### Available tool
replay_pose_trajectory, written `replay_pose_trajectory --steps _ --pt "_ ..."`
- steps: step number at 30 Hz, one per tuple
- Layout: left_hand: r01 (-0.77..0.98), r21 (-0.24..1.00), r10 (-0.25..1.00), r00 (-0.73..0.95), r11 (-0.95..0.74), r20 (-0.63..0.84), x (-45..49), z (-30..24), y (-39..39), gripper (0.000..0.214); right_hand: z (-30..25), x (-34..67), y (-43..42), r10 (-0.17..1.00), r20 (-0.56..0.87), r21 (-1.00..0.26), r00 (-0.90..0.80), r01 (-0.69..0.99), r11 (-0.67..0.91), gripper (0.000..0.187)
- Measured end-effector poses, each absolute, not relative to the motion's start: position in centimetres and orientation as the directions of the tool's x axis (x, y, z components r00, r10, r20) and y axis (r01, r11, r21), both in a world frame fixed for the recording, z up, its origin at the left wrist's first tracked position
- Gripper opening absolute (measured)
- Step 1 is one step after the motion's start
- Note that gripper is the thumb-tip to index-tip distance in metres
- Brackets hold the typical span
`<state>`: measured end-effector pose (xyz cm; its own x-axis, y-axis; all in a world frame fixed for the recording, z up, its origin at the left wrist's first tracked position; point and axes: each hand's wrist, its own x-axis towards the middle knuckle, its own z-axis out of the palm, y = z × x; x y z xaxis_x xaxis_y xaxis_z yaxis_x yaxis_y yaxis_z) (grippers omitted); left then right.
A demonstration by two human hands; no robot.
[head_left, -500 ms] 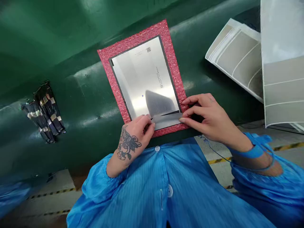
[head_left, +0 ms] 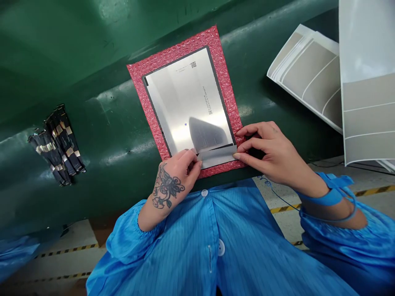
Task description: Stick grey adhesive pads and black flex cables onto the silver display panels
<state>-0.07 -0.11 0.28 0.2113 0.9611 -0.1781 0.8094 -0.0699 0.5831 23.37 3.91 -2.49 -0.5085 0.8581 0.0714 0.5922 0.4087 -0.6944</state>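
Observation:
A silver-backed display panel (head_left: pixel 175 107) with a dark border lies on a pink foam sheet (head_left: pixel 224 70). Along its near edge runs a grey adhesive strip (head_left: pixel 217 156), with a thin black band showing just above it. My left hand (head_left: pixel 179 172) pinches the strip's left end between thumb and curled fingers. At the opposite end, my right hand (head_left: pixel 270 150) grips the strip's corner between thumb and index finger, its other fingers resting near the foam's right edge. The fingertips of my left hand partly hide the panel's near left corner.
Bundled black flex cables (head_left: pixel 63 146) lie to the left on the green table mat (head_left: pixel 101 119). Stacked grey sheets with white lines (head_left: pixel 317 74) and a larger sheet (head_left: pixel 367 119) occupy the right. A blue coiled cord (head_left: pixel 284 197) runs from my right wristband.
Both hands stay almost in place. The strip's right part now looks lower and flatter against the panel's near edge.

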Motion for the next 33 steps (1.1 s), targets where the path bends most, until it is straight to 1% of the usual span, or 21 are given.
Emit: replay_pose_trajectory --steps 7,14,20,24,33 --pt "0.823 0.562 0.96 0.22 -0.086 -0.174 0.0 0.3 -0.2 0.013 -2.4 23.4 3.9 0.86 0.055 -0.698 -0.508 0.596 0.397 0.014" --pt "0.857 0.501 0.953 0.243 -0.124 -0.18 -0.1 0.4 -0.3 0.013 -2.2 23.4 3.9 0.859 0.046 -0.687 -0.51 0.608 0.397 0.014" --pt "0.909 0.386 0.933 0.266 -0.16 -0.241 0.1 0.8 -0.1 0.017 -2.2 23.3 3.8 0.859 0.065 -0.668 -0.508 0.617 0.416 0.013" --pt "0.939 0.296 0.921 0.264 -0.177 -0.286 0.4 1.1 0.0 0.015 -2.1 23.3 3.8 0.857 0.059 -0.644 -0.512 0.637 0.424 0.012" --pt "0.958 0.172 0.932 0.269 -0.231 -0.243 0.9 1.3 -0.3 0.019 -2.0 23.4 3.9 0.888 0.038 -0.641 -0.458 0.67 0.373 0.019"
